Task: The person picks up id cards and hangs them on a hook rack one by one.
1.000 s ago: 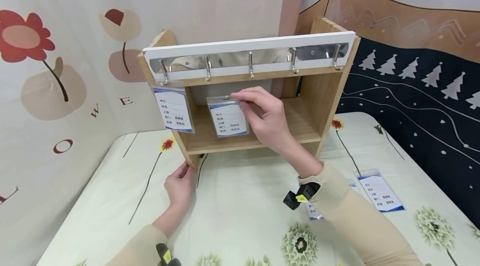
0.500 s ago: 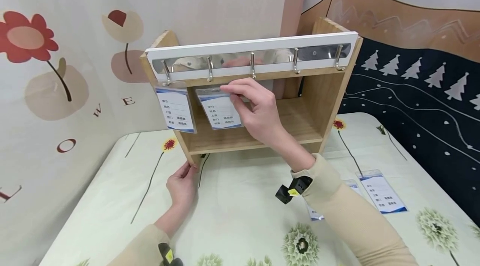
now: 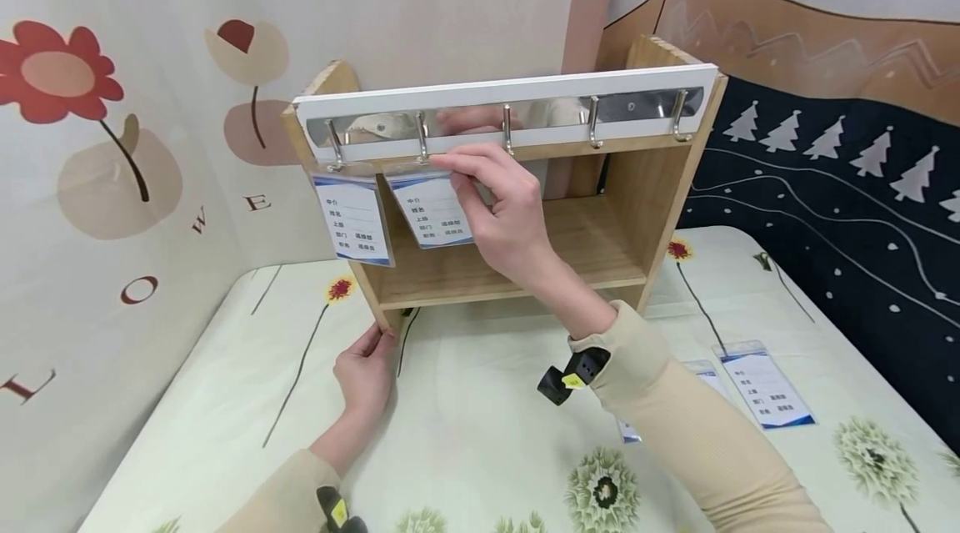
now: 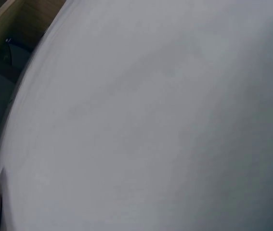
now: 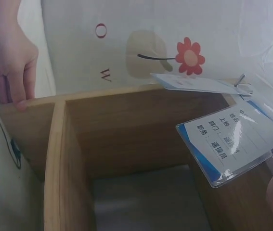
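My right hand [image 3: 512, 216] pinches the top edge of a clear-sleeved name badge [image 3: 429, 212], holding it just under the second hook [image 3: 421, 135] from the left. Whether its slot is over the hook tip is hidden by the fingers. Another badge [image 3: 352, 220] hangs from the leftmost hook [image 3: 334, 145]. In the right wrist view the held badge [image 5: 232, 144] tilts, printed side up. Low on the left, my left hand [image 3: 365, 374] grips the bottom of the side panel of the wooden shelf [image 3: 510, 276]; the right wrist view also shows this hand [image 5: 11, 60].
A white rail with a metal strip [image 3: 480, 118] carries several hooks across the shelf's top front. More badges lie on the flowered tablecloth to the right, one [image 3: 767, 387] in full view, others partly behind the right sleeve [image 3: 697, 408]. Printed curtains stand behind.
My right hand has moved left and upward, bringing the badge from below the rail up to the second hook. The left hand keeps its grip on the shelf.
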A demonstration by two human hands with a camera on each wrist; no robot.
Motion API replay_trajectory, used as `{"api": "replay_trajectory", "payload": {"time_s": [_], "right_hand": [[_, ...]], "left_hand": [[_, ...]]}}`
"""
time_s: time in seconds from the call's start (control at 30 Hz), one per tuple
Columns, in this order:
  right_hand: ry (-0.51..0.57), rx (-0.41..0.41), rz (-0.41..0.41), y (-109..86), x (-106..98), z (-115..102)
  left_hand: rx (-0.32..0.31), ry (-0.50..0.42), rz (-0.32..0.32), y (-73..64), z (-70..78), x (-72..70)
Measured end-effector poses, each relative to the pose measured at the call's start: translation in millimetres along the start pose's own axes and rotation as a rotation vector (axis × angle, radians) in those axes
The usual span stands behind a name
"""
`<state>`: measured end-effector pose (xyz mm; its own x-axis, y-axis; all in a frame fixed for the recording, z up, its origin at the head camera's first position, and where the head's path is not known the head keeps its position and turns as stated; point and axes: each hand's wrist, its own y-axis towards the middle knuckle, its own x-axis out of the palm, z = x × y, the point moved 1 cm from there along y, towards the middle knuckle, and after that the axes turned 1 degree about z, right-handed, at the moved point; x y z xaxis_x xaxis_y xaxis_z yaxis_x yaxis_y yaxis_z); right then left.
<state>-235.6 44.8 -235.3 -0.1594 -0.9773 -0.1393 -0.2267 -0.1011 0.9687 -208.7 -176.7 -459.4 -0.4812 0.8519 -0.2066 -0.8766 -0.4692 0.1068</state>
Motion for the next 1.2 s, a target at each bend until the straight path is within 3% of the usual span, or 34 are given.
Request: {"api": "replay_trajectory", "payload": {"time_s": [0.2, 0.93, 1.2], "right_hand": [[-0.003, 0.008, 0.01, -0.4, 1.6, 0.7], [-0.096, -0.078, 0.051, -2.5, 7.5, -0.5], [-0.117, -0.038, 0.045, -1.7, 9.0, -3.6]], "left_hand": [[0.0, 0.012, -0.01, 1.0, -0.5, -1.3], [0.004, 0.004, -0.008, -0.5, -1.0, -0.1], [0.015, 0.005, 0.01, 0.4, -0.4, 0.0]]}}
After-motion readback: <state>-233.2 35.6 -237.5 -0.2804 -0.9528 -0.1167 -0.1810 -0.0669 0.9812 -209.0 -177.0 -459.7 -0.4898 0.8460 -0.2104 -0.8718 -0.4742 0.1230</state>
